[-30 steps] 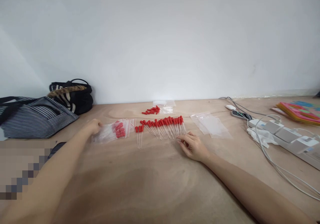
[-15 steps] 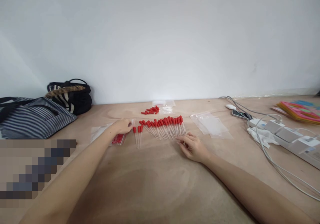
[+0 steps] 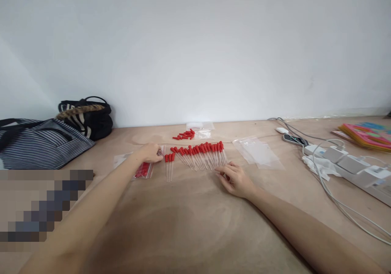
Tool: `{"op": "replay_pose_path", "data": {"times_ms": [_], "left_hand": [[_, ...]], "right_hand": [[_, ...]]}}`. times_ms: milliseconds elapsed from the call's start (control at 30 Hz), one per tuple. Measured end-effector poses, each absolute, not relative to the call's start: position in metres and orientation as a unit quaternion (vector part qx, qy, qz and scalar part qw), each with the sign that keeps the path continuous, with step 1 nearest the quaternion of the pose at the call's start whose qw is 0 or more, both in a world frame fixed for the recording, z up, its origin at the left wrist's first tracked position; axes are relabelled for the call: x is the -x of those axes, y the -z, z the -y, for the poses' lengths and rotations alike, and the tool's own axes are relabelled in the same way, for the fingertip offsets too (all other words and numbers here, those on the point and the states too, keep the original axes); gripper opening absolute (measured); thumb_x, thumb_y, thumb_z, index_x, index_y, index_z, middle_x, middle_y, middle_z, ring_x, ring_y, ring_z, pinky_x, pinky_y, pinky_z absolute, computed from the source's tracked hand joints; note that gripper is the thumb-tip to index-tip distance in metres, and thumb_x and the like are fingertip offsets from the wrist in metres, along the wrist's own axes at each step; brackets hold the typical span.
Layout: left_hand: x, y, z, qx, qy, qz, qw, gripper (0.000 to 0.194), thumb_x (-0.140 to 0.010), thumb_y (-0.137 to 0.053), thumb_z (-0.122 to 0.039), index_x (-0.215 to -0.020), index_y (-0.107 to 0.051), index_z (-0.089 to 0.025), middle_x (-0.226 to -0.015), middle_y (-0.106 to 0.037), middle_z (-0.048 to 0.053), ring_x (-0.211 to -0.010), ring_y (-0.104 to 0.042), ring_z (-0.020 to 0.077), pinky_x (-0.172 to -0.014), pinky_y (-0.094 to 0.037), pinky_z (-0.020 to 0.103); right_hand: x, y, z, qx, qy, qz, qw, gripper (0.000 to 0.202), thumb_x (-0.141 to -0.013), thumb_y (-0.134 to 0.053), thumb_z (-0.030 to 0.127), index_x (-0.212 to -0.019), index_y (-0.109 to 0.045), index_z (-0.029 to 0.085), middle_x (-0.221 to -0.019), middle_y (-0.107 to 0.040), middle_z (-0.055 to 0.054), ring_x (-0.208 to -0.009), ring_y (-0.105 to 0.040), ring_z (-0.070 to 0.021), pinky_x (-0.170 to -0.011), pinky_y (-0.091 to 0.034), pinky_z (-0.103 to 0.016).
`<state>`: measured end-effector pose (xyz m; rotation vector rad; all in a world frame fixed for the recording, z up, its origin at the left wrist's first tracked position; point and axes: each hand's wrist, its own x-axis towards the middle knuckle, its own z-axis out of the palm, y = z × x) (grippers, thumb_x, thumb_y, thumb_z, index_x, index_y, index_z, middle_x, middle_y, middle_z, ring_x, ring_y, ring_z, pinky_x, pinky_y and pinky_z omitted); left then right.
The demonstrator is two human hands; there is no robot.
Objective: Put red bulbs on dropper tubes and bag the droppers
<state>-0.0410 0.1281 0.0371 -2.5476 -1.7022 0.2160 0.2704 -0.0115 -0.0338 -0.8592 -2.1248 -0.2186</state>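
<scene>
My left hand (image 3: 151, 153) reaches to the left end of the droppers, its fingers slightly curled and apart. Its fingertips are beside or touching the leftmost of three red-bulbed droppers (image 3: 170, 168), which lie side by side. Under that hand is a clear zip bag (image 3: 150, 173) with red bulbs inside. A row of several more droppers (image 3: 198, 154) lies fanned out, bulbs toward the wall. My right hand (image 3: 236, 180) rests on the table at the row's right end, fingers loosely bent and nothing visibly held, fingertips close to the clear tips.
Loose red bulbs (image 3: 185, 134) and clear tubes (image 3: 204, 134) lie near the wall. Empty plastic bags (image 3: 258, 154) are on the right. Farther right are a power strip with chargers (image 3: 348, 162) and cables. Striped (image 3: 45, 143) and black (image 3: 97, 121) bags stand at left.
My left hand has shifted slightly, and the leftmost dropper has moved right, closer to the two beside it. The zip bag beneath has turned or slid a little. My right hand is still.
</scene>
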Motion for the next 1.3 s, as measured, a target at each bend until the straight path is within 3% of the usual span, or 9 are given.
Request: {"op": "replay_pose_path", "data": {"times_ms": [200, 400, 633, 733, 833, 900, 1000, 1133, 1300], "left_hand": [[0.037, -0.033, -0.129, 0.823, -0.051, 0.564, 0.044, 0.018, -0.064, -0.053, -0.023, -0.075, -0.066, -0.015, -0.081, -0.068, 0.012, -0.078, -0.062, 0.0256, -0.068, -0.044, 0.029], [0.039, -0.026, -0.128, 0.793, 0.038, 0.606, 0.051, 0.038, -0.067, -0.048, -0.011, -0.102, -0.061, -0.016, -0.092, -0.068, 0.010, -0.089, -0.061, 0.0257, -0.076, -0.044, 0.030], [0.039, -0.044, -0.131, 0.700, 0.194, 0.684, 0.071, 0.036, -0.077, -0.044, -0.020, -0.110, -0.054, -0.009, -0.087, -0.069, 0.009, -0.083, -0.063, 0.0207, -0.075, -0.047, 0.028], [0.025, -0.056, -0.117, 0.689, 0.291, 0.656, 0.102, 0.040, -0.084, -0.036, -0.022, -0.122, -0.040, -0.012, -0.105, -0.064, 0.007, -0.091, -0.061, 0.0156, -0.082, -0.046, 0.025], [0.000, -0.053, -0.084, 0.735, 0.413, 0.523, 0.126, 0.034, -0.084, -0.039, -0.024, -0.115, -0.047, -0.015, -0.103, -0.064, 0.006, -0.089, -0.061, 0.0166, -0.083, -0.047, 0.027], [-0.017, -0.039, -0.053, 0.821, 0.377, 0.406, 0.139, 0.032, -0.084, -0.038, -0.021, -0.114, -0.050, -0.019, -0.104, -0.064, 0.006, -0.091, -0.061, 0.0185, -0.083, -0.047, 0.029], [-0.038, -0.010, -0.002, 0.922, 0.269, 0.258, 0.106, 0.042, -0.087, -0.031, -0.014, -0.127, -0.039, -0.024, -0.105, -0.063, 0.007, -0.090, -0.062, 0.0190, -0.079, -0.050, 0.030], [-0.052, 0.014, 0.048, 0.948, 0.170, 0.268, 0.007, 0.051, -0.087, -0.028, -0.016, -0.137, -0.018, -0.024, -0.100, -0.063, 0.012, -0.087, -0.062, 0.0242, -0.068, -0.053, 0.037], [-0.047, -0.002, 0.052, 0.951, 0.144, 0.219, -0.167, 0.075, -0.070, -0.057, -0.050, -0.133, -0.026, -0.025, -0.124, -0.049, 0.012, -0.113, -0.046, 0.0298, -0.093, -0.041, 0.045]], "right_hand": [[-0.270, 0.034, 0.011, 0.341, 0.085, 0.844, 0.405, 0.018, -0.081, -0.043, 0.015, -0.097, -0.051, 0.016, -0.061, -0.055, 0.001, -0.052, -0.048, -0.0100, -0.061, -0.039, -0.026], [-0.270, 0.034, 0.012, 0.338, 0.084, 0.845, 0.406, 0.018, -0.081, -0.043, 0.015, -0.097, -0.051, 0.017, -0.062, -0.056, 0.001, -0.053, -0.049, -0.0102, -0.061, -0.040, -0.026], [-0.270, 0.033, 0.012, 0.338, 0.089, 0.845, 0.406, 0.018, -0.081, -0.042, 0.014, -0.096, -0.051, 0.017, -0.061, -0.055, 0.001, -0.053, -0.049, -0.0104, -0.061, -0.040, -0.026], [-0.269, 0.034, 0.012, 0.342, 0.089, 0.842, 0.408, 0.018, -0.081, -0.042, 0.015, -0.096, -0.052, 0.017, -0.061, -0.055, 0.001, -0.052, -0.049, -0.0102, -0.061, -0.040, -0.026], [-0.268, 0.034, 0.012, 0.369, 0.085, 0.823, 0.424, 0.019, -0.081, -0.043, 0.015, -0.098, -0.052, 0.017, -0.064, -0.056, 0.001, -0.051, -0.049, -0.0099, -0.061, -0.041, -0.027], [-0.268, 0.032, 0.014, 0.392, 0.066, 0.806, 0.440, 0.024, -0.080, -0.045, 0.017, -0.104, -0.049, 0.017, -0.071, -0.057, -0.001, -0.051, -0.048, -0.0097, -0.059, -0.042, -0.026], [-0.265, 0.029, 0.018, 0.387, 0.025, 0.808, 0.443, 0.038, -0.079, -0.048, 0.020, -0.116, -0.042, 0.017, -0.085, -0.057, -0.006, -0.059, -0.050, -0.0110, -0.056, -0.044, -0.025], [-0.259, 0.025, 0.025, 0.301, 0.045, 0.877, 0.372, 0.029, -0.078, -0.050, 0.020, -0.107, -0.052, 0.021, -0.093, -0.056, -0.007, -0.077, -0.053, -0.0149, -0.066, -0.045, -0.029], [-0.255, 0.030, 0.023, 0.245, 0.043, 0.912, 0.326, 0.017, -0.078, -0.049, 0.012, -0.081, -0.062, 0.022, -0.085, -0.059, -0.004, -0.071, -0.055, -0.0122, -0.064, -0.044, -0.026]]}}
